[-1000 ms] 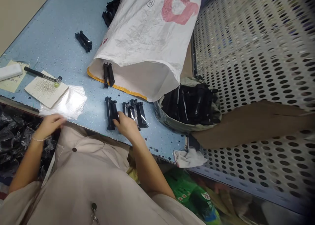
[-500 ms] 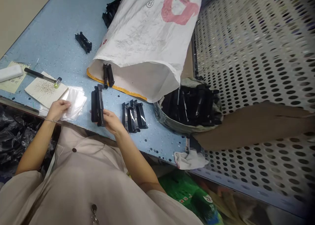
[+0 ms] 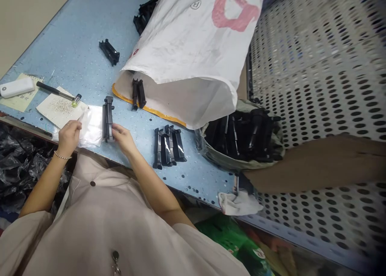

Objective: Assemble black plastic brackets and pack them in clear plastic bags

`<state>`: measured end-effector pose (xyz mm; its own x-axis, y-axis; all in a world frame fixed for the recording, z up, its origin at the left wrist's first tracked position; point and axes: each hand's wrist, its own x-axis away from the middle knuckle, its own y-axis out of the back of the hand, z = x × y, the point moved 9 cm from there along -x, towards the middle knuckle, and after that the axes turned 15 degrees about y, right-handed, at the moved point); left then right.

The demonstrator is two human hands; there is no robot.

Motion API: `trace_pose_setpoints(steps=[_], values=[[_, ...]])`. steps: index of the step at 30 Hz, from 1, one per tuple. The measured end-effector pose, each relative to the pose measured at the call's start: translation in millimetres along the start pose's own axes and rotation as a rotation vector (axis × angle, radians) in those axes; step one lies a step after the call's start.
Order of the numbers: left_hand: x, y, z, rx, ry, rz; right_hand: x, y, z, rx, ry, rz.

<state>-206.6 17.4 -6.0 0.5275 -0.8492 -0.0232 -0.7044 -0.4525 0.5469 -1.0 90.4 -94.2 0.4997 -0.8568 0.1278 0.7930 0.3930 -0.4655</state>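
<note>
My left hand (image 3: 69, 136) pinches the edge of a clear plastic bag (image 3: 93, 127) from a flat pile at the table's front edge. In my right hand (image 3: 123, 138) is a pair of black plastic parts (image 3: 107, 119), held upright just right of the bag. The fingers close round the lower right side of the parts. Behind the bags lies a cream pad (image 3: 58, 109) strewn with small grains, a black-handled hammer (image 3: 60, 93) across it. More black parts (image 3: 169, 146) stand in a row to the right of my right hand.
A large white woven sack (image 3: 196, 46) lies open towards me, two black parts (image 3: 138, 94) at its mouth. A bag full of black parts (image 3: 244, 133) stands at the right, beside a perforated metal panel (image 3: 316, 66). A white glove (image 3: 239, 202) hangs at the table corner.
My right hand has moved left with the black parts, up to the bag's right side. My left hand has lifted the bag's edge slightly. The view has shifted a little.
</note>
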Motion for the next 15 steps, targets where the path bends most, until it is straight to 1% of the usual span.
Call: trace_pose_setpoints(steps=[1,3,5,6,7,8,10,11,12,13,15], values=[[2,-4.5,-4,-0.071,-0.050,0.025,9,-4,1,-0.052,-0.030,0.034],[1,-16.3,-4,-0.114,-0.083,0.100,29,-19,-7,-0.213,-0.171,0.124],[-4,-27.6,4,-0.084,-0.057,0.184,49,-38,-21,-0.348,-0.372,0.221],[-7,-31.0,9,-0.068,-0.031,0.212,56,-43,-29,-0.384,-0.450,0.224],[-10,-32.4,16,-0.061,-0.001,0.227,60,-44,-35,-0.401,-0.496,0.190],[-13,-31.7,22,-0.063,0.029,0.228,61,-42,-40,-0.404,-0.512,0.129],[-17,-25.0,31,-0.110,0.064,0.191,60,-33,-43,-0.394,-0.496,0.003],[-16,-21.2,30,-0.152,0.056,0.172,60,-30,-42,-0.389,-0.484,-0.029],[-14,-18.3,26,-0.199,0.021,0.154,61,-30,-40,-0.383,-0.483,-0.027],[-9,-16.2,18,-0.249,-0.038,0.135,63,-31,-39,-0.373,-0.494,0.002],[9,-16.8,-6,-0.334,-0.200,0.103,65,-36,-38,-0.350,-0.522,0.065]])
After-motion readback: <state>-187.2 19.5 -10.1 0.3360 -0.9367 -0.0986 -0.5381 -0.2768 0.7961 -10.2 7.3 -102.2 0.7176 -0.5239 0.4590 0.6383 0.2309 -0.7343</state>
